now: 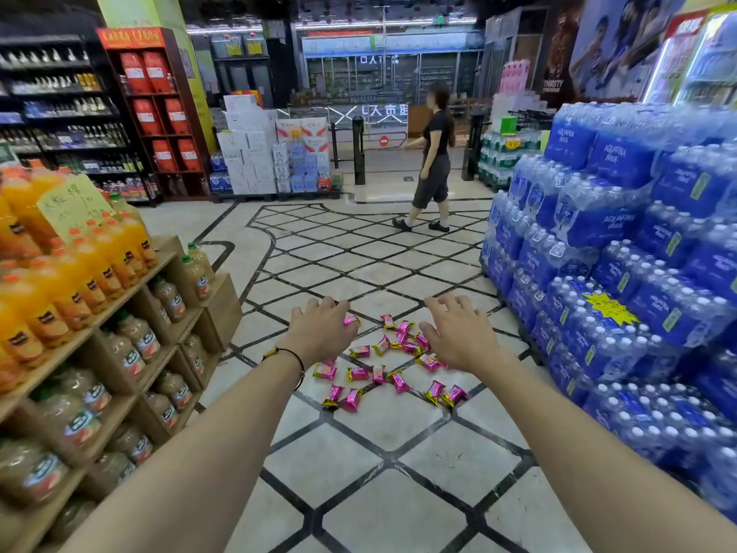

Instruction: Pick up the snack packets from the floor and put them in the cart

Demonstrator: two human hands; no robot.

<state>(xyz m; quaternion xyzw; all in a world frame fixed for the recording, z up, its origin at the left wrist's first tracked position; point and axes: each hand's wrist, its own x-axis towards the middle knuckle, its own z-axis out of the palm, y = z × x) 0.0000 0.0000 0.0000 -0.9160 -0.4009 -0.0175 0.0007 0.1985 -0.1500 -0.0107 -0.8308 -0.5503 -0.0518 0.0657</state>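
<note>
both arms out, left hand (323,327) & right hand (458,333) palms down, fingers spread over snack packets (381,367)

Snack packets (383,361): pink, gold ends. Floor (383,445): cream tile, black diamond grid. Water packs (638,249): blue. Juice bottles (60,273): orange.

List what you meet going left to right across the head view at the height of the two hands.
Shelves of orange juice bottles → left hand → pink snack packets on the tiled floor → right hand → stacked packs of bottled water.
</note>
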